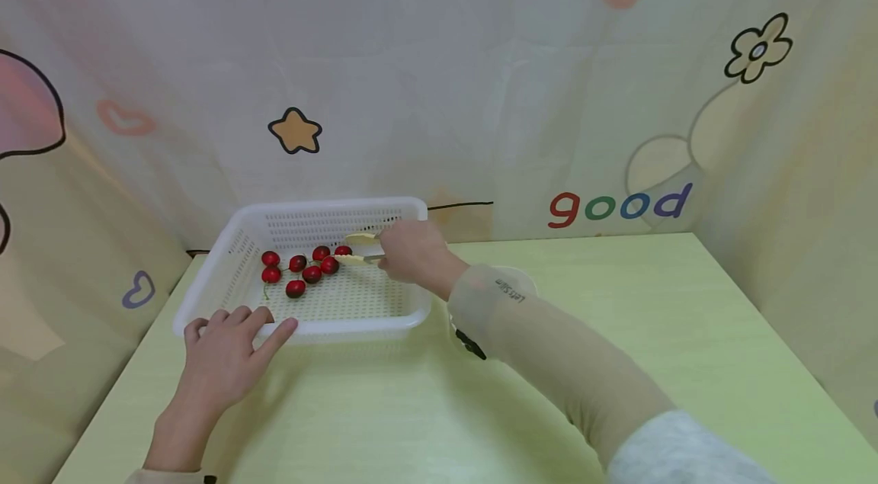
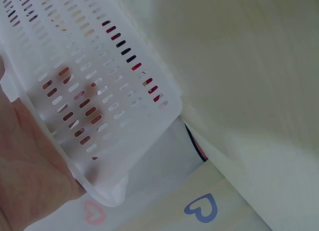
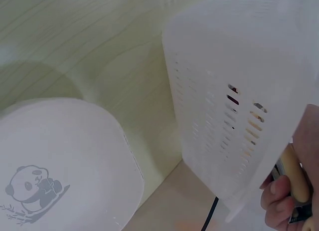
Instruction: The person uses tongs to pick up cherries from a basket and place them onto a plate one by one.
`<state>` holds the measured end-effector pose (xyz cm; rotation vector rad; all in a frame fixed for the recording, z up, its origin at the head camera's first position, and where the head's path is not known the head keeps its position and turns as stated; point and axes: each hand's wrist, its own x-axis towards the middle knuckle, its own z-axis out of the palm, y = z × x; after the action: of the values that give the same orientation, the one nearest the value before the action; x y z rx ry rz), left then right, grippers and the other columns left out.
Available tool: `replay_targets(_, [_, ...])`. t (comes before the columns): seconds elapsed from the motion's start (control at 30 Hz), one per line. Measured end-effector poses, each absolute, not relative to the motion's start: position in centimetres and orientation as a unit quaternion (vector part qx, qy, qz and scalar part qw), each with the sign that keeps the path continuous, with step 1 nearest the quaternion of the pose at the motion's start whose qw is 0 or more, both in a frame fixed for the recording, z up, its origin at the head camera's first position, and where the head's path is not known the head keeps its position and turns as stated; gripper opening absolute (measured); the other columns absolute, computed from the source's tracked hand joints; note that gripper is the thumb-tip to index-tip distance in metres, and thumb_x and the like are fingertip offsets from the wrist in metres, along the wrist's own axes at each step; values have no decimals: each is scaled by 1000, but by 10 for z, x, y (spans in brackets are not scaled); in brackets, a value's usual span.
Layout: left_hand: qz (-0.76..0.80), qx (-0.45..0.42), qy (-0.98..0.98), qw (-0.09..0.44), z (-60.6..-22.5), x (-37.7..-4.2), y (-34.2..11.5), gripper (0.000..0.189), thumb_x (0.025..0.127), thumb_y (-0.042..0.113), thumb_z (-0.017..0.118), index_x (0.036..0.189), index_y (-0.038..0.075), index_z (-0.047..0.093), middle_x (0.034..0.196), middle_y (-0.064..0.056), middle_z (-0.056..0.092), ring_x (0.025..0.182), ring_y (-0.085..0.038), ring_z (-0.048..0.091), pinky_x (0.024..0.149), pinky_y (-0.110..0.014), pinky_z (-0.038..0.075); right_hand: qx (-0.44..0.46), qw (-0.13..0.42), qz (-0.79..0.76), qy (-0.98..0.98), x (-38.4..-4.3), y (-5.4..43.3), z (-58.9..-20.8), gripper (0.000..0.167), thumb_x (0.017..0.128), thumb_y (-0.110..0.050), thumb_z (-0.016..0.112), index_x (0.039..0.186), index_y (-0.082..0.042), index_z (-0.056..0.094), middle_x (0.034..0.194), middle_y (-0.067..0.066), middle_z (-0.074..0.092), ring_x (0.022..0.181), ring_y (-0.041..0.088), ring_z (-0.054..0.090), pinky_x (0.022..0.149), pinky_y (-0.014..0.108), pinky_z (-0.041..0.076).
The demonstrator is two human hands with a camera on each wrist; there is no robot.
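At left of centre, the white perforated basket [image 1: 357, 328] contains red cherries [image 1: 312, 274]. The left hand [image 1: 229, 350] grips its near rim; the right hand [image 1: 414, 251] grasps tongs [image 1: 355, 260], tips parted. Step judged: picking up a cherry; next move calls for a light squeeze.

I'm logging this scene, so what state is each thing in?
Basket: upright
Cherries: red, loose in basket
Tongs: open, tips apart inside basket
Dish: partly hidden, contents unclear
Left grip: holding basket
Right grip: holding tongs
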<state>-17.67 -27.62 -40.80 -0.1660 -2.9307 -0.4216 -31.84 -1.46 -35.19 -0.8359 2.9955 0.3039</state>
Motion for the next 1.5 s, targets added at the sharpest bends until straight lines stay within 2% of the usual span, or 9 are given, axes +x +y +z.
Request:
replay_targets(0.3, [-142,-58,-984,93,-409,-178,-276,60,102,65,45,111,11,69,103,-10,65,103,-44,53,92,-73,22,-260,11,98,961,-319,-21,-354,36,102,-52,59,106,-19,71,82,-2,62,65,11,53,50,26,43])
replay_targets(0.53, [-141,-57,-984,92,-410,-178,-277,61,102,66,45,111,11,69,104,-11,66,104,-45,53,92,-74,21,-246,33,85,965,-322,-23,-355,37,101,-53,59,96,-18,70,80,-2,62,64,11,54,51,25,42])
replay_targets(0.83, [-137,-53,-985,89,-409,-177,-276,62,102,66,45,111,11,69,103,-11,66,104,-45,53,93,-74,22,-235,46,67,968,-322,-23,-355,36,101,-52,60,93,-18,69,77,-2,59,61,11,52,49,25,39])
replay_targets(1.13, [-136,-52,-985,88,-408,-177,-276,62,102,66,45,112,10,69,106,-13,66,105,-45,53,93,-74,22,-235,42,73,968,-319,-24,-354,33,100,-51,63,101,-19,72,81,-2,63,66,12,56,50,24,41])
replay_targets(1.3, [-138,-54,-985,91,-408,-177,-276,62,102,66,45,112,10,69,107,-14,67,105,-45,53,93,-74,22,-237,44,80,967,-320,-24,-355,34,101,-51,61,101,-19,72,80,-2,63,63,11,54,49,23,40])
replay_targets(1.5, [-137,-53,-985,93,-409,-177,-277,63,102,67,44,112,10,69,107,-14,67,105,-44,53,93,-74,22,-236,51,54,969,-319,-21,-354,34,102,-50,60,94,-19,69,76,-2,58,58,10,49,47,25,36])
